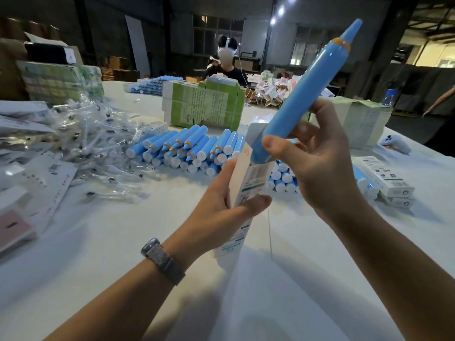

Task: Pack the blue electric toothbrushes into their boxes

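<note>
Right hand [317,168] grips a blue toothbrush [305,89] near its lower end, thumb in front and fingers curled behind, the pointed tip slanting up and away. Its base sits at the open mouth of a white box [246,183], which the left hand [221,215] pinches between thumb and fingers, top flap raised. How deep the base has gone in cannot be told; most of the body is still outside.

Judging by the table [307,254], the job looks barely dented. A large pile of toothbrushes [187,148] lies unpacked just behind the hands, with more beside the right wrist. Only a few closed boxes [386,178] lie at the right, probably finished ones. Bagged brush heads [98,139] are heaped at the left, and green cartons [204,104] stand behind the pile. This brush still has to slide down fully and the flap be tucked shut.
</note>
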Available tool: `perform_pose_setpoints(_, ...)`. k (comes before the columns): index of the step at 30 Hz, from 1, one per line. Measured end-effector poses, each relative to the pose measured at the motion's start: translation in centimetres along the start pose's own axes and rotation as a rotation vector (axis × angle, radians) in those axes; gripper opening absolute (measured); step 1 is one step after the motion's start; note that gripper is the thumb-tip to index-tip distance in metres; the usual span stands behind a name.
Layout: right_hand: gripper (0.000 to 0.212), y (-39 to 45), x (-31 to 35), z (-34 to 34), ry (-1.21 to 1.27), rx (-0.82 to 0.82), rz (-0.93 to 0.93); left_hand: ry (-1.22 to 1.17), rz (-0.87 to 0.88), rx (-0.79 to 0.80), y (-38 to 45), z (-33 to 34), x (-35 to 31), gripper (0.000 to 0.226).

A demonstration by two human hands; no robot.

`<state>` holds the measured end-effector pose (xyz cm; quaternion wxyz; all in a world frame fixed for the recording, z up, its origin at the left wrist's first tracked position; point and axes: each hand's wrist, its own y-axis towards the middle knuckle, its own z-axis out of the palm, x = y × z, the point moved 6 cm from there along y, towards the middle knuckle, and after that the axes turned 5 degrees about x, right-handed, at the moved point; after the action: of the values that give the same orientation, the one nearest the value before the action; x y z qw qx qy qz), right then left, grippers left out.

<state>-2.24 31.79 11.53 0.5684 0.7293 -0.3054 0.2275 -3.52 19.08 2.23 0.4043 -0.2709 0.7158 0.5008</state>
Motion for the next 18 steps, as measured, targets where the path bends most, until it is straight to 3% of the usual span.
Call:
perform_pose_setpoints(3, 0.039, 0.1, 0.0, 0.0, -0.084, 0.009, -0.002, -0.043, -0.011, 0.015, 0.0, -0.3, -0.3, 0.033)
perform_pose_setpoints(9, 0.031, 0.6, -0.9, 0.0, -0.283, 0.154, 0.055, -0.039, -0.059, 0.07, -0.1, 0.0, -0.4, 0.035)
perform_pose_setpoints(12, 0.008, 0.7, -0.9, 0.1, -0.276, 0.174, 0.066, -0.008, -0.064, 0.051, -0.1, -0.1, 0.0, 0.056)
perform_pose_setpoints(15, 0.035, 0.6, -0.6, 0.3, -0.273, 0.148, 0.046, -0.006, -0.062, 0.057, -0.1, 0.2, 0.3, 0.077)
perform_pose_setpoints(18, 0.029, 0.4, -0.8, 0.7, -0.233, 0.179, 0.069, -0.026, -0.071, 0.057, -0.1, 0.3, 0.4, 0.087)
